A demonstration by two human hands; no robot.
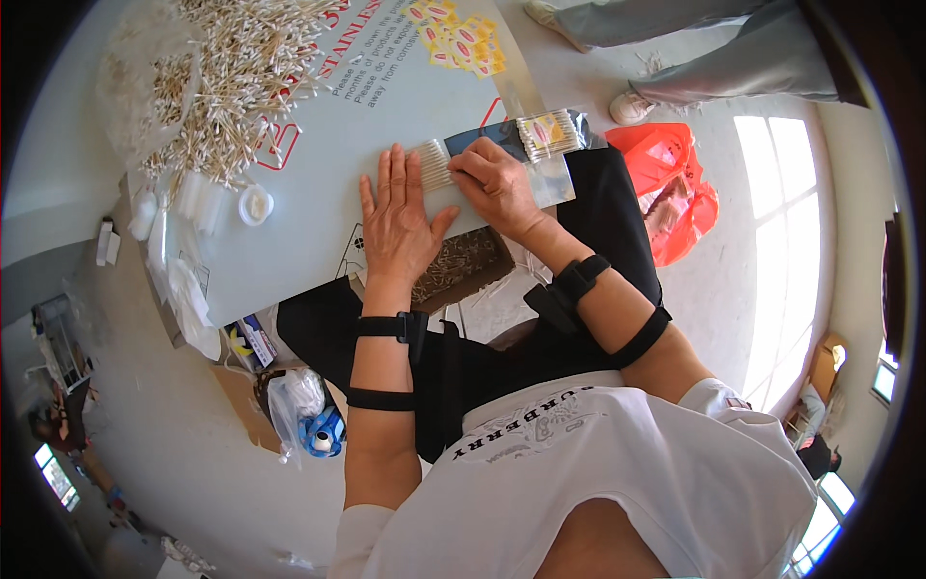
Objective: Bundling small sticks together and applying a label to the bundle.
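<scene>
A flat row of cotton swabs [433, 166] lies side by side on the grey tabletop. My left hand [397, 217] rests flat at the row's left end, fingers stretched out and thumb apart. At the row's right end my right hand [499, 185] is closed with its fingers curled in; whatever it pinches, if anything, is hidden. Just beyond it, a bundle of cotton swabs with a yellow label [547, 133] lies near the table's right edge. A dark strip [487, 137] lies between that bundle and the row.
Loose cotton swabs [236, 72] are heaped at the far left; yellow cards [461, 41] lie at the far edge. A small round white container [256, 205] stands left. Below the table edge sits an open box of swabs [473, 265]. A red plastic bag [666, 183] lies right, near another person's legs [723, 58].
</scene>
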